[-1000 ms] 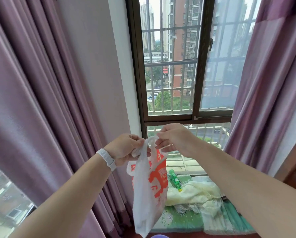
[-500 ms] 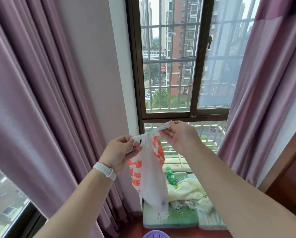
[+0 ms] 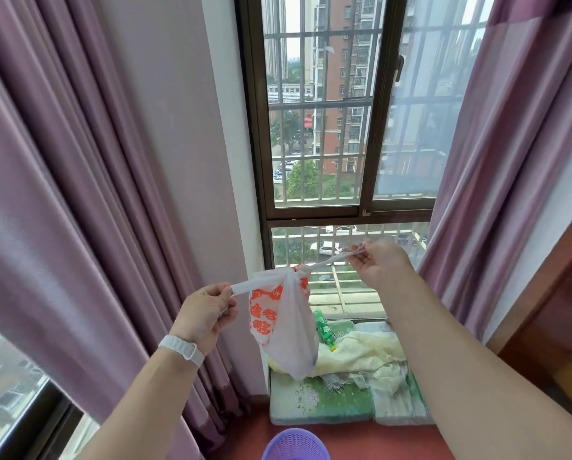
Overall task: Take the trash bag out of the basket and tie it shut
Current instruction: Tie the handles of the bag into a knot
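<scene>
Head view, one trash bag [image 3: 288, 330], left hand [image 3: 205, 313], right hand [image 3: 382, 265], each pinching one handle, one purple basket [image 3: 294, 445].

Purple curtains [image 3: 62, 194], barred window [image 3: 314, 127], green mat [image 3: 321, 403], cream cloth [image 3: 361, 355], green bottle [image 3: 323, 328].

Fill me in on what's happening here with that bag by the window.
A person is tying a trash bag shut in mid-air in front of the window. The left hand grips one handle strip, the right hand the other, and the two pull apart with a knot cinched between them at the bag's mouth. The bag, white with orange print, hangs clear of the purple basket, which sits on the floor below. Whether a second knot is needed is unclear.
</scene>
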Motion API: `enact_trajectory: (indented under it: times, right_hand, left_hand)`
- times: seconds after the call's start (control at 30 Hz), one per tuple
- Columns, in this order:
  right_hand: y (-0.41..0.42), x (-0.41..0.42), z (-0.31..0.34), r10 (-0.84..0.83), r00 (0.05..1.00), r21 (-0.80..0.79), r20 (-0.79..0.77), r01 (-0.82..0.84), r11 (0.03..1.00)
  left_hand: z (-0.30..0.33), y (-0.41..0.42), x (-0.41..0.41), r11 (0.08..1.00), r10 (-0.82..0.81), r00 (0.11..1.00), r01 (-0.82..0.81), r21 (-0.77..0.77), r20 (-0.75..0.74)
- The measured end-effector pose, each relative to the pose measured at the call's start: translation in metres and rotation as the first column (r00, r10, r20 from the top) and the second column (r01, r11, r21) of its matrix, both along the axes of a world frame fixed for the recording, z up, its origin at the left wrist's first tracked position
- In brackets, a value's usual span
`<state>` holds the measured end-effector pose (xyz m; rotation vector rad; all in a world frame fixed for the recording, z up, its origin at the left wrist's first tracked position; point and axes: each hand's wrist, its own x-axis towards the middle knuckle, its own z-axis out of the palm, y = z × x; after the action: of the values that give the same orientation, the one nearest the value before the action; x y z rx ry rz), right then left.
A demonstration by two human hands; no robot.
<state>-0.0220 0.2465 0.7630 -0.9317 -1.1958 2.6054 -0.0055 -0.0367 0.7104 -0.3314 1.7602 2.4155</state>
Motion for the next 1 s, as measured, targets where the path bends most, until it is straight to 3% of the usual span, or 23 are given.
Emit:
enact_trajectory:
  times: [0.33,0.43,0.57,0.73,0.83,0.9,1.0]
  right_hand:
    - [0.007,-0.01,-0.001,-0.018,0.998,-0.006,-0.053,0.018,1.0]
    - [0.004,-0.008,0.01,0.037,0.991,0.074,-0.126,-0.028,0.997]
    - [-0.003,-0.001,0.028,0.277,0.93,0.295,-0.24,-0.202,0.934]
    - [-0.019,0.008,0.06,0.53,0.817,0.666,-0.229,-0.266,0.697]
    - [-0.028,0.01,0.07,0.604,0.792,0.937,-0.085,-0.142,0.318]
    - [-0.032,0.01,0.071,0.638,0.77,0.985,0.0,-0.11,0.133]
    - [-0.034,0.009,0.072,0.706,0.705,0.988,0.066,-0.144,0.052]
  left_hand:
    - [0.004,-0.004,-0.01,0.999,-0.044,0.999,0.044,-0.02,0.011]
    - [0.007,-0.005,-0.013,0.996,-0.089,0.996,0.089,-0.021,-0.012]
    - [0.013,-0.003,-0.019,0.993,-0.117,0.993,0.116,-0.028,-0.029]
    - [0.03,0.009,-0.034,0.988,-0.112,0.99,0.102,-0.12,-0.086]
    - [0.055,0.024,-0.039,0.984,-0.145,0.982,0.131,-0.122,-0.12]
    - [0.071,0.039,-0.041,0.978,-0.182,0.974,0.165,-0.125,-0.135]
    - [0.089,0.067,-0.039,0.953,-0.248,0.956,0.212,-0.218,-0.154]
